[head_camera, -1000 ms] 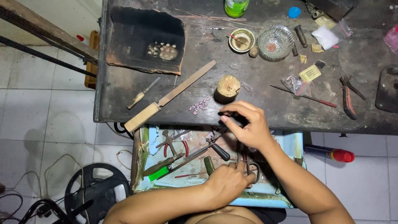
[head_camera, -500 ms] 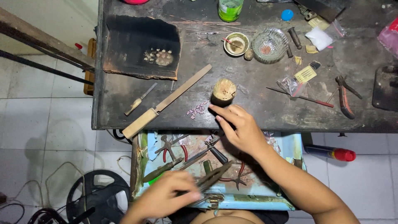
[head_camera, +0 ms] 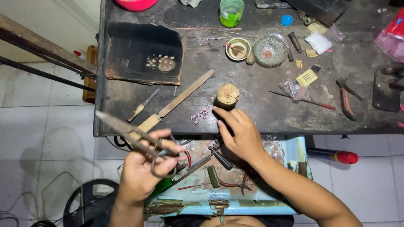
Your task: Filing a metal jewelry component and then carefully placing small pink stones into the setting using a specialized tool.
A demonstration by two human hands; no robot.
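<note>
- Left hand (head_camera: pixel 141 170) grips rusty metal shears (head_camera: pixel 130 134) by the loop handles, raised over the open tool drawer (head_camera: pixel 290 151).
- Right hand (head_camera: pixel 240 132), fingers loosely curled and holding nothing, touches the short wooden stump (head_camera: pixel 227 94) on the dark workbench (head_camera: pixel 261 113).

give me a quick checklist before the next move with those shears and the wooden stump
1. Left hand has a firm hold on the metal shears: ok, fingers are through the loop handles.
2. Shear blades point away from the body: ok, tip aims up-left over the bench edge.
3. Blades open or shut: cannot tell, they look closed but are blurred.
4. Right hand is steady at the wooden stump: ok, fingertips touch its near side.
5. Small pinkish beads are out of the way: not ok, they lie loose just left of the stump.
6. Anything pinched in the right fingers: cannot tell, too small to see.
</note>
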